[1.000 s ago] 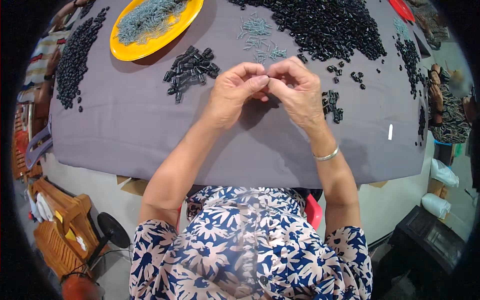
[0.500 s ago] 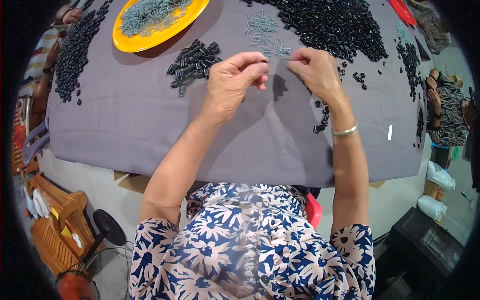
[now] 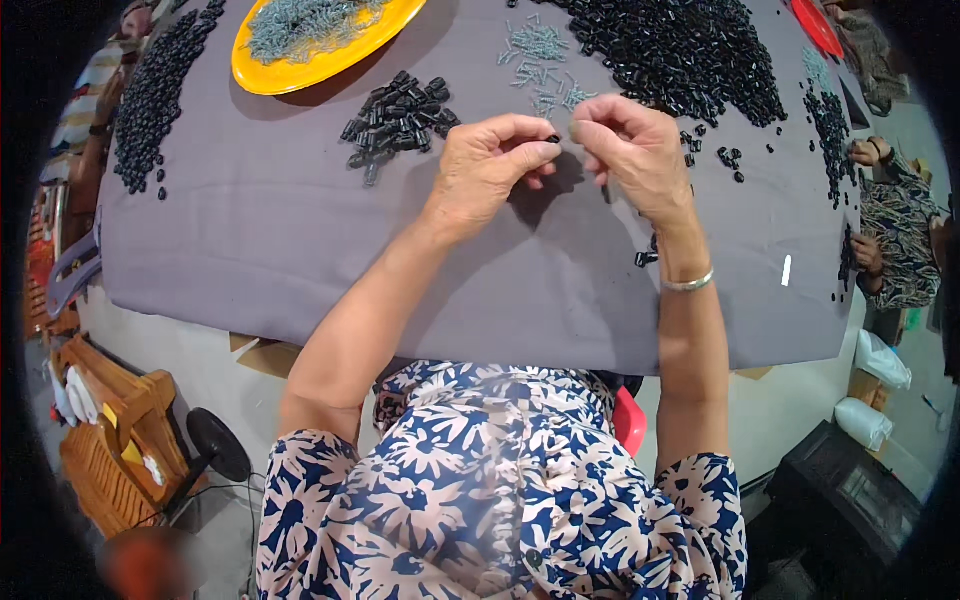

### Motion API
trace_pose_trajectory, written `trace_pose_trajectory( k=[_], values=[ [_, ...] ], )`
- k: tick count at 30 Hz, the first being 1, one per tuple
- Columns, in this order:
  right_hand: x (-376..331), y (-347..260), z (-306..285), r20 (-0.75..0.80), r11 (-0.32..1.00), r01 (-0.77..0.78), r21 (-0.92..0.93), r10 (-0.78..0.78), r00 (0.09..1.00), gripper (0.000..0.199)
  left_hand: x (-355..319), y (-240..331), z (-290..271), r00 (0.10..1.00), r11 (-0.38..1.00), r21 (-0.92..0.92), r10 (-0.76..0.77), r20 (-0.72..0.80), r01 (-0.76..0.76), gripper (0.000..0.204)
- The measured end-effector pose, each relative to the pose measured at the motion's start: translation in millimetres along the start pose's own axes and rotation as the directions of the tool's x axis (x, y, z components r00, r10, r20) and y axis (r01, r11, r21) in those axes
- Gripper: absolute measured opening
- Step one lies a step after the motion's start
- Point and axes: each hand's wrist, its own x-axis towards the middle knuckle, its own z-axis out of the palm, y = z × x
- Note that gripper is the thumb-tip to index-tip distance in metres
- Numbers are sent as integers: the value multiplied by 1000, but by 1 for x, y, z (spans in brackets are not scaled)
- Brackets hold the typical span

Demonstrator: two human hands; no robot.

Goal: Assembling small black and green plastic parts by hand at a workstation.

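My left hand (image 3: 492, 168) is closed in a pinch on a small black plastic piece (image 3: 553, 139), which shows at the fingertips. Close beside it, my right hand (image 3: 637, 155) has thumb and forefinger pressed together, and what they hold is too small to make out. The two sets of fingertips are nearly touching, above the grey cloth. Just beyond them lies a loose scatter of small silver screws (image 3: 537, 42). Left of my left hand is a pile of black cylindrical pieces (image 3: 400, 115). A large heap of small black pieces (image 3: 680, 60) spreads out behind my right hand.
A yellow plate (image 3: 290, 82) of silver screws stands at the far left on the grey tablecloth (image 3: 250, 250). More black pieces (image 3: 150, 120) lie along the left edge. At the right edge are a red plate (image 3: 818, 28) and another person's hand (image 3: 868, 152).
My right hand has come in toward my left, and my left has shifted slightly right, so the fingertips are closer together. The person at the right has moved their hands apart.
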Motion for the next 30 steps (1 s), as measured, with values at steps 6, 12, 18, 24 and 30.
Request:
trace_pose_trajectory(
  k=[6,12,18,24,30],
  values=[
    [-6,14,14,-110,963,210,169,-194,975,6,0,1,3,1000,1000,18,2,23,-2,20],
    [-7,16,21,-144,962,223,159,-201,969,4,-2,3,2,999,999,39,4,42,-6,20],
    [-4,17,23,-151,929,370,12,-364,919,2,0,0,-1,998,1000,4,17,63,-18,18],
    [-7,17,30,-191,920,388,58,-371,909,4,1,0,-1,996,999,-33,23,81,-20,16],
    [-7,14,30,-198,937,339,88,-317,927,5,2,-4,-1,996,997,-66,39,78,-34,16]
  ],
)
